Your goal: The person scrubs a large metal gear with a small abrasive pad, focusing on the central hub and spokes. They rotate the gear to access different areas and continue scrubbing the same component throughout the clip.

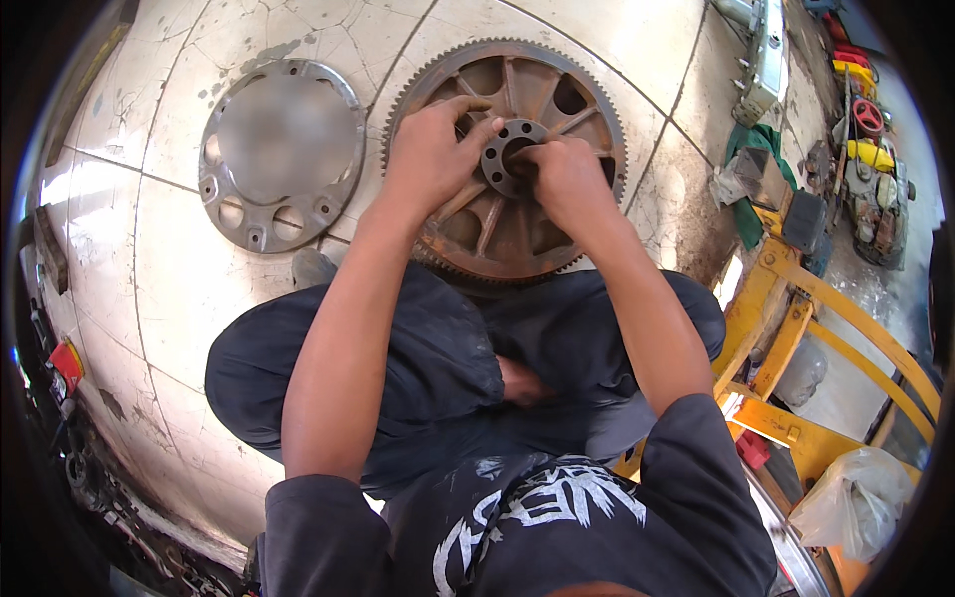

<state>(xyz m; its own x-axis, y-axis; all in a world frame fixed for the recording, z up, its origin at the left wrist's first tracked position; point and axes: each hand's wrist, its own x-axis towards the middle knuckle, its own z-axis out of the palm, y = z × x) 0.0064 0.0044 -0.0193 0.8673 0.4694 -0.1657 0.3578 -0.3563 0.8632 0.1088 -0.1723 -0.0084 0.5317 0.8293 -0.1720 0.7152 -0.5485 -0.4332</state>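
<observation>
A big rusty-brown flywheel (487,227) with a toothed rim lies flat on the floor in front of my crossed legs. At its middle sits a grey hub ring (505,187) with several bolt holes around a dark centre opening. My left hand (430,151) rests over the flywheel's left side, thumb apart from the bent fingers and its tip at the hub's edge. My right hand (569,179) is closed at the hub's centre opening. Its fingertips are hidden there, so whatever they pinch does not show.
Left of the flywheel lies a round grey metal cover plate (224,211), its middle blurred. A yellow metal frame (776,343) and a clear plastic bag (858,497) stand at the right. Dark tools and parts (95,488) line the left edge of the tiled floor (149,269).
</observation>
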